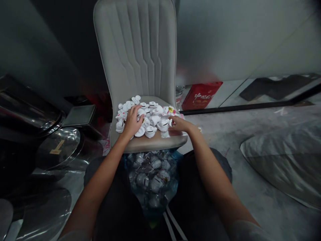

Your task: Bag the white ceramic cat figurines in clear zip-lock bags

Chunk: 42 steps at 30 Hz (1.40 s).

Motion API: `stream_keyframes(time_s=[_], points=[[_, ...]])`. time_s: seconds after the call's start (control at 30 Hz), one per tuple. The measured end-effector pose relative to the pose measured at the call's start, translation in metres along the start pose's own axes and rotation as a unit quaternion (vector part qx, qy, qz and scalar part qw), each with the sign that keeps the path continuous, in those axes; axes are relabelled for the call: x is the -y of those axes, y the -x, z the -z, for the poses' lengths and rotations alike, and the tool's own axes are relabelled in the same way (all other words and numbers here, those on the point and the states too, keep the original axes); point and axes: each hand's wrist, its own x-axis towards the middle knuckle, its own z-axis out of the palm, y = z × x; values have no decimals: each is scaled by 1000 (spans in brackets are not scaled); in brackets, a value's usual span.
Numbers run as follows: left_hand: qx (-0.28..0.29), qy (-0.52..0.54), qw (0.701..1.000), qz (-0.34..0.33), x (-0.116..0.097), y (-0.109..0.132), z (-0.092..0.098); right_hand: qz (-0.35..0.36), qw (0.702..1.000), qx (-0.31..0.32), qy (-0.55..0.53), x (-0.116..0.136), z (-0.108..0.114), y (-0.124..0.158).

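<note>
A pile of small white hollow pieces [154, 119], several with a dark slot like a coin bank's, covers the chair seat [150, 144]. My left hand [133, 120] rests over the pile's left part, thumb and fingers apart around a white piece [140, 113]; no firm grip shows. At the pile's right edge, my right hand [178, 123] is closed with its fingertips on a small white round piece [171, 122], partly hidden. Right beside it sits a slotted white piece [163, 125]. Flat white discs [136, 99] lie at the back left of the seat.
Below the seat, between the knees, hangs a clear bluish plastic bag [154, 177] with more white pieces in it. A shiny round metal bin [60, 147] stands at left. Behind the chair at right is a red bag [202, 96]. Grey fabric [283, 164] lies on the right.
</note>
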Motion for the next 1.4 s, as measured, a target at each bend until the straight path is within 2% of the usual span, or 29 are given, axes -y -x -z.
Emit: stream_keyframes(time_s=[0.1, 0.33, 0.5, 0.57, 0.67, 0.83, 1.03, 1.2, 1.4], points=[[6, -6, 1000, -16, -7, 9, 1, -5, 1000, 18, 9, 3, -1, 2], [43, -28, 996, -79, -37, 34, 0, -1, 1000, 1, 6, 1, 5, 2], [88, -19, 986, -139, -55, 51, -10, -32, 998, -47, 35, -10, 14, 0], [112, 1, 982, -152, -61, 59, -15, -29, 999, -29, 32, -11, 13, 0], [155, 37, 975, -156, -67, 72, -22, -20, 999, 36, 25, -8, 7, -4], [235, 20, 955, -179, -67, 85, -31, 28, 997, 44, 53, -3, 6, -23], [261, -9, 952, -158, -60, 82, -32, 77, 992, 86, 52, 6, 15, -41], [268, -10, 955, -127, -55, 78, -39, 91, 991, 94, 26, 12, 28, -33], [251, 4, 964, -93, -56, 77, -47, 162, 975, 67, -137, 11, 50, -12]])
